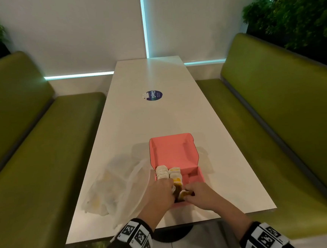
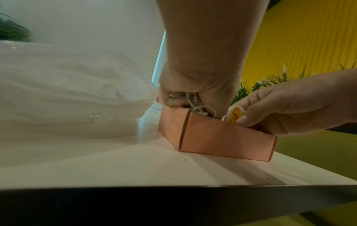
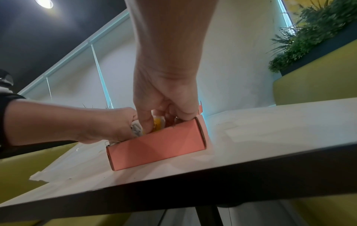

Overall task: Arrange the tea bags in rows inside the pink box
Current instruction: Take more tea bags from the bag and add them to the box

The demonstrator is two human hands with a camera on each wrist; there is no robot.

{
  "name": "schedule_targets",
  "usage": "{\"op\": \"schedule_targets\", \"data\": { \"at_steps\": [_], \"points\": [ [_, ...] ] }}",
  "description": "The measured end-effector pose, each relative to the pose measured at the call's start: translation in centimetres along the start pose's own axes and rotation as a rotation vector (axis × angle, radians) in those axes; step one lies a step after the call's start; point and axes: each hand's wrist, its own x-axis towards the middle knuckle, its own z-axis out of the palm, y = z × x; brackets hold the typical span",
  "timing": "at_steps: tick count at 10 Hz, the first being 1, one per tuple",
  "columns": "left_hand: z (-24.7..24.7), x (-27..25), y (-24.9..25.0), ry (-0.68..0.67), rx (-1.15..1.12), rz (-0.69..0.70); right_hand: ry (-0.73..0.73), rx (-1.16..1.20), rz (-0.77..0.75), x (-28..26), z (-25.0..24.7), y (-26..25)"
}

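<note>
Head view: I see the box [image 1: 174, 154] lying lengthwise away from me on the table [image 1: 154, 120], two bag rows [image 1: 168, 173] along it. My left hand [image 1: 160, 191] clutches bags; my right hand [image 1: 199, 193] pinches a yellow-tagged bag [image 2: 234, 115].

Near tea bags [image 1: 178, 189] under both hands; yellow tag print [image 2: 235, 115] unreadable.

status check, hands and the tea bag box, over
Left hand grips tea bags in the pink box. Right hand pinches a yellow-tagged tea bag at the near end. Two rows started. Plastic bag lies alongside, left.
</note>
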Motion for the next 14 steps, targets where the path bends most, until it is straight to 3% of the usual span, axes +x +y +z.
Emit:
{"op": "schedule_targets", "data": {
  "at_steps": [2, 4, 6, 8, 9, 10, 11, 13, 14],
  "points": [
    [0.3, 0.3, 0.0, -0.100, 0.113, -0.011, -0.103, -0.020, 0.079, 1.1, 0.4, -0.6],
    [0.4, 0.3, -1.0, 0.059, -0.121, -0.065, -0.115, 0.013, 0.112, 1.5, 0.2, -0.8],
    [-0.4, -0.4, -3.2, 0.077, -0.390, -0.161, 0.128, 0.069, 0.165, 2.0, 1.0, -1.7],
    [-0.4, -1.4, -4.0, -0.049, -0.405, -0.159, 0.282, 0.102, 0.227, 2.6, 1.5, -2.2],
    [-0.1, -1.4, -4.0, -0.040, -0.381, -0.173, 0.274, 0.060, 0.262, 2.3, 1.1, -1.7],
    [0.0, -1.5, -3.8, -0.034, -0.362, -0.189, 0.147, 0.028, 0.299, 2.0, 0.7, -1.7],
    [0.0, -1.5, -3.6, -0.028, -0.352, -0.199, 0.125, 0.002, 0.307, 2.2, 1.1, -2.0],
    [0.2, -1.5, -3.9, -0.013, -0.391, -0.205, 0.297, 0.162, 0.331, 2.4, 2.2, -2.9],
    [0.2, -1.5, -3.8, 0.005, -0.395, -0.195, 0.306, 0.180, 0.272, 2.4, 1.9, -2.8]
  ]
}}
